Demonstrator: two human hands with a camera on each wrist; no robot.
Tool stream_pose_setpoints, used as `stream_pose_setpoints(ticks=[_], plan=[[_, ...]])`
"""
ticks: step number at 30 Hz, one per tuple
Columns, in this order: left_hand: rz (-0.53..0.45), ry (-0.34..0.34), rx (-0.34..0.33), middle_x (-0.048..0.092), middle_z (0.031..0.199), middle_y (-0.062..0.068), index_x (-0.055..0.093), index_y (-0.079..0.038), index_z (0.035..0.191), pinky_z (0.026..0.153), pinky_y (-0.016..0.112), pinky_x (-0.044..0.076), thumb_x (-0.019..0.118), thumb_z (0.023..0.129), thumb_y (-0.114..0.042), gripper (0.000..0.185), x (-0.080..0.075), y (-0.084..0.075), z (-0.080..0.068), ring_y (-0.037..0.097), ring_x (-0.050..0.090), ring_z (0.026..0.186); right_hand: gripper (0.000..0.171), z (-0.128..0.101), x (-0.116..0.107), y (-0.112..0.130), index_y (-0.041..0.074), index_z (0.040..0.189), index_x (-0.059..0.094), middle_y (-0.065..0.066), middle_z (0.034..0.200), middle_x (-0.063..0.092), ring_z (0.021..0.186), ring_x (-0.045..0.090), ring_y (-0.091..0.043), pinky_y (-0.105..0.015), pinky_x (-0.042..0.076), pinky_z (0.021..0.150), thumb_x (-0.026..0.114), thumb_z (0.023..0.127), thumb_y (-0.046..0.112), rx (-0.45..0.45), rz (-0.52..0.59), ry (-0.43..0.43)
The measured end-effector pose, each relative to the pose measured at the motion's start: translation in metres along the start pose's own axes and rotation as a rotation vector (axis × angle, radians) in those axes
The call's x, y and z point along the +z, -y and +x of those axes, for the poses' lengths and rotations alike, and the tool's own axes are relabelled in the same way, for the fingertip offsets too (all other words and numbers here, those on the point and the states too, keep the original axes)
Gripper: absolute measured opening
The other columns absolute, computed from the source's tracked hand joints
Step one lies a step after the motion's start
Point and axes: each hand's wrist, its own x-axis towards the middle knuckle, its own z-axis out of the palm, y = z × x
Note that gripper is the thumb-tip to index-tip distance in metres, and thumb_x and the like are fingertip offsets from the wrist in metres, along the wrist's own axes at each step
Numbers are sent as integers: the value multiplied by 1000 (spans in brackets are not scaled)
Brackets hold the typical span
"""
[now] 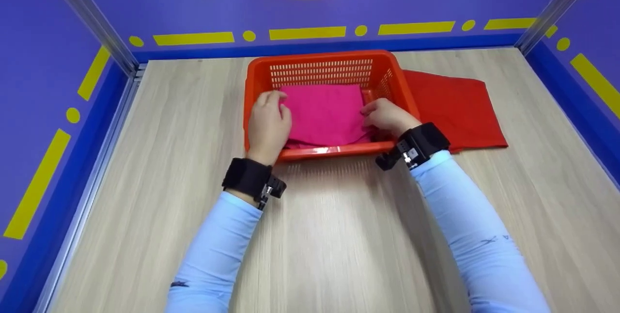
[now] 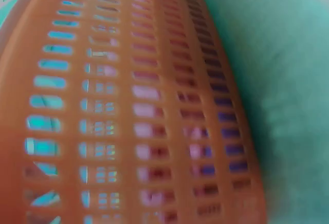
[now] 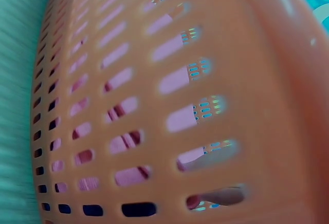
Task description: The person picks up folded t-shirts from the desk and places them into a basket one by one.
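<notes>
An orange slotted basket [image 1: 319, 57] stands on the wooden table toward the back. Inside it lies a folded pink cloth [image 1: 324, 112]. My left hand [image 1: 269, 121] reaches over the front rim and holds the cloth's left edge, thumb on top. At the cloth's right edge my right hand [image 1: 385, 117] grips it with curled fingers. Both wrist views are blurred and filled by the basket's slotted wall [image 2: 133, 106] [image 3: 154, 95], with pink showing through the slots. Neither hand is visible in the left wrist view.
A folded red cloth [image 1: 455, 109] lies flat on the table just right of the basket, partly tucked behind it. Purple walls with yellow marks enclose the wooden table [image 1: 329, 235] on three sides.
</notes>
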Motion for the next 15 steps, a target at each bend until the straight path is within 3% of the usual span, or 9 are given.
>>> stream_pose_setpoints(ticks=[3, 6, 10, 15], plan=[[24, -106, 59, 62, 129, 17, 69, -1, 118, 93, 42, 53, 56, 97, -4, 26, -8, 8, -4, 34, 57, 119, 46, 0, 0, 1, -4, 145, 52, -22, 117, 66, 91, 64, -22, -34, 53, 88, 55, 100, 4, 6, 14, 4], [50, -130, 50, 56, 136, 21, 64, 0, 129, 97, 44, 51, 57, 96, -3, 34, -15, 19, -6, 37, 52, 125, 48, 0, -1, 2, -4, 145, 51, -22, 125, 62, 100, 62, -27, -36, 51, 92, 55, 98, 4, -21, 29, -9], [57, -42, -55, 46, 147, 24, 45, -2, 150, 101, 48, 49, 61, 96, -7, 56, -20, 31, -6, 40, 50, 127, 51, -4, -4, 2, 3, 150, 47, -20, 139, 54, 108, 56, -32, -38, 50, 92, 55, 100, 8, -100, 9, -40], [-40, 115, -234, 40, 149, 29, 19, -6, 162, 99, 52, 50, 63, 96, -9, 79, -24, 38, -3, 43, 55, 122, 49, -15, -20, 1, 10, 151, 48, -16, 145, 51, 114, 56, -32, -44, 50, 98, 56, 102, 12, -264, -80, -113]])
